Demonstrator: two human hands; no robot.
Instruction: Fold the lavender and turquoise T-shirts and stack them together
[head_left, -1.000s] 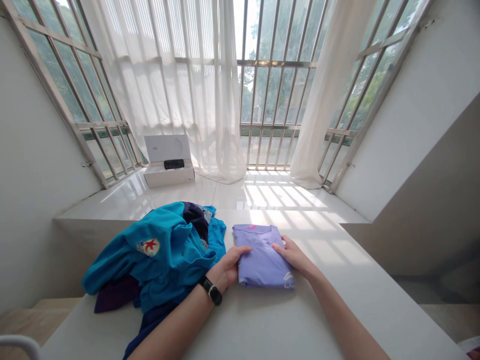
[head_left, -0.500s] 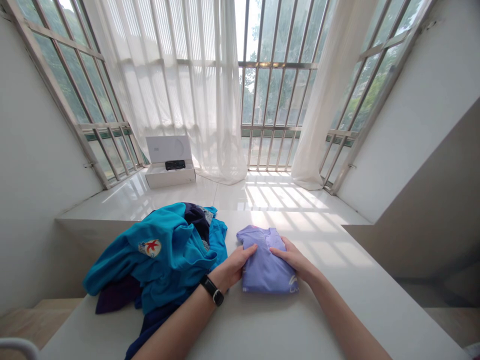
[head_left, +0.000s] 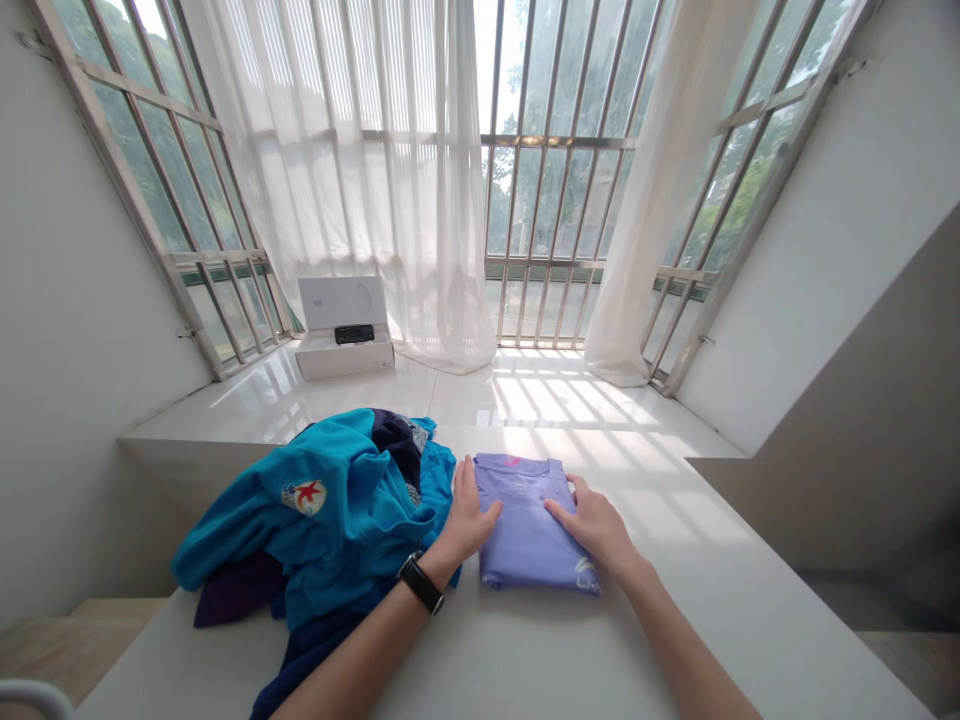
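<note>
A folded purple shirt (head_left: 525, 545) lies flat on the white table, its neckline at the far edge and a white logo at the near right corner. My left hand (head_left: 471, 515) is open along the shirt's left edge, fingers stretched out and the thumb tip touching the edge. On the other side, my right hand (head_left: 596, 520) grips the right edge, thumb on top and fingers at the side, partly hidden. A black-banded watch (head_left: 421, 583) is on my left wrist. To the left lies a rumpled heap of blue clothing (head_left: 337, 520) with a star badge.
The white table (head_left: 675, 620) extends toward me. Behind it is a glossy sill (head_left: 442, 390) holding an open white box (head_left: 345, 358) with a black device (head_left: 354, 333). White curtains (head_left: 427, 220) hang before the barred window (head_left: 555, 200).
The shirt now lies flatter, with its neckline straight. My left hand has loosened from its left edge and straightened its fingers. My right hand stays at the right edge.
</note>
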